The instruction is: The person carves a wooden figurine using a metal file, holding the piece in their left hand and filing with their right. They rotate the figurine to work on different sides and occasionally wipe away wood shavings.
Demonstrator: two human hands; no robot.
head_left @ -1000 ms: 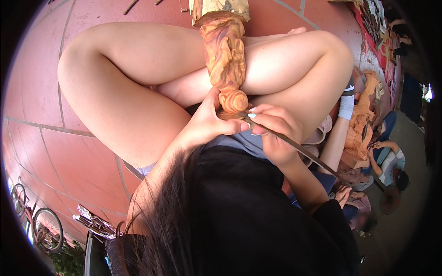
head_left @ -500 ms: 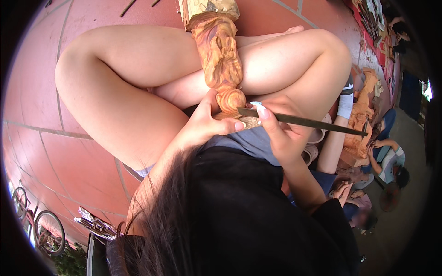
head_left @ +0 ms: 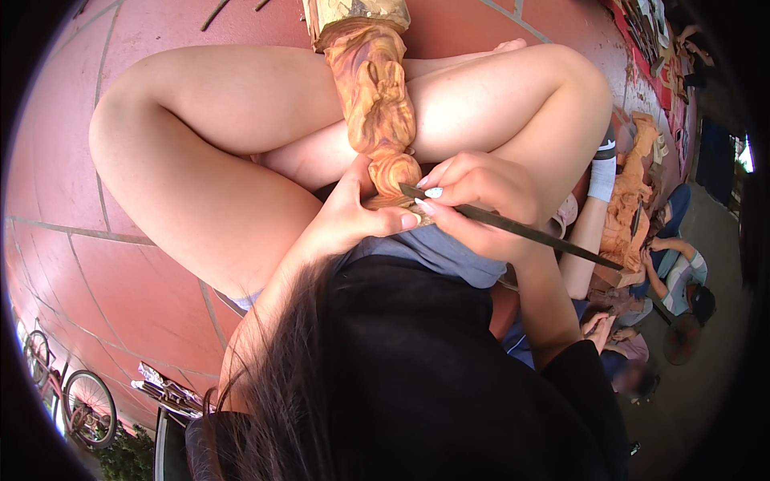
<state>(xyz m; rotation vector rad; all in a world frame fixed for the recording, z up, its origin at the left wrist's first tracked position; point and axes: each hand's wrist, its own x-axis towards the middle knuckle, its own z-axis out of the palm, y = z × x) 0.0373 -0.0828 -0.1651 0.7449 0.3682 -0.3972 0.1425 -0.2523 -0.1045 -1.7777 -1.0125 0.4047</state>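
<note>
A long carved wooden figure [head_left: 375, 96] lies across my crossed legs, its rounded near end toward my lap. My left hand [head_left: 353, 212] grips that near end from the left, thumb under it. My right hand [head_left: 481, 192] holds a long dark metal chisel [head_left: 521, 231], whose tip rests against the rounded end of the carving. The chisel's handle runs out to the lower right past my wrist. My dark hair and black top hide my lap below the hands.
I sit on a red tiled floor [head_left: 120, 305]. To the right another person [head_left: 642, 240] sits working on a second wooden carving [head_left: 634, 208]. Bicycles [head_left: 80, 401] stand at the lower left edge. Tools lie on a red mat [head_left: 650, 32] at the upper right.
The chisel has swung from pointing down-right to lying flatter, its tip now set on the carving's rounded end. My right hand has risen slightly; the left hand keeps its grip.
</note>
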